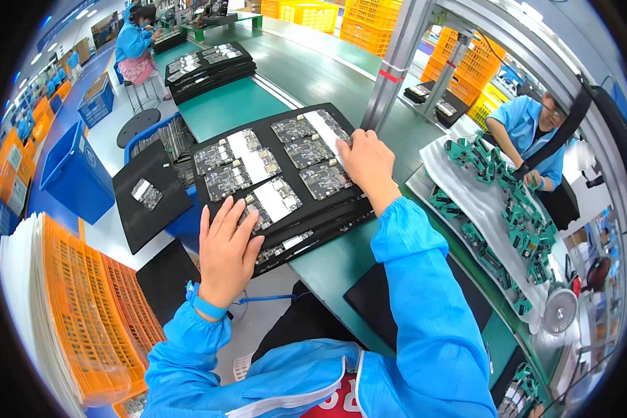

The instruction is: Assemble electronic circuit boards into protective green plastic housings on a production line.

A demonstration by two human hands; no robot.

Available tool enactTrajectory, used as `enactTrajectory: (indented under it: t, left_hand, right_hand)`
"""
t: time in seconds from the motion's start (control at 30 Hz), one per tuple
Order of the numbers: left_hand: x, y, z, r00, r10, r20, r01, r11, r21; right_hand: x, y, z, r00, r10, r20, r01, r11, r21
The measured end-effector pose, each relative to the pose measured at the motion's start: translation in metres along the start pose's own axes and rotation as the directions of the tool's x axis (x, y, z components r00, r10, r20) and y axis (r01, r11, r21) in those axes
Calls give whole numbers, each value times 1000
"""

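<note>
Several dark circuit boards with broad white strips lie in rows on a black foam sheet point(285, 157), the top one of a stack in front of me. My left hand point(226, 251) is open at the near left corner, fingers spread, fingertips beside the nearest circuit board point(277, 200). At the right side of the sheet, my right hand point(369, 164) has its fingers bent and closed on the edge of the far right circuit board point(320, 125). Part of that board is hidden by the hand. A blue band circles my left wrist.
Another stack of black sheets with boards point(209, 70) stands farther along the green bench point(223, 108). Left are a loose board on a black sheet point(136, 209), a blue bin point(76, 171) and orange crates point(90, 299). Right, beyond a metal post point(396, 70), a co-worker point(529, 132) handles green parts.
</note>
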State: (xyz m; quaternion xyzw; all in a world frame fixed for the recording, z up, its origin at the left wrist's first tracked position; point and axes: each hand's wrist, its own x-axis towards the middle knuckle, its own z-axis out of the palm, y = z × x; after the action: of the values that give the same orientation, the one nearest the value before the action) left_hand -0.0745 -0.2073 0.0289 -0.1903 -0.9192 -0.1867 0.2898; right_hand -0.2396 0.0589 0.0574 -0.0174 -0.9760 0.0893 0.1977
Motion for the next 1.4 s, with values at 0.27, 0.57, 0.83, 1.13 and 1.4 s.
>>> enactTrajectory:
  t: [0.27,0.57,0.83,1.13,1.4]
  left_hand:
    - [14,9,0,998,23,-52,-30,989,-147]
    - [8,84,27,986,169,1,-152,885,-439]
    - [-19,174,97,916,365,166,-236,825,-514]
    - [-33,199,92,818,510,266,-306,777,-550]
    - [-49,210,87,774,566,284,-317,735,-600]
  right_hand:
    - [-15,38,-6,975,107,-196,55,736,675]
    - [-151,198,-89,931,-46,362,-311,418,854]
    - [-274,220,-115,877,12,481,-253,861,441]
    - [-389,267,-155,897,424,-127,-436,895,-92]
    - [-459,263,-181,692,717,-86,-720,676,-153]
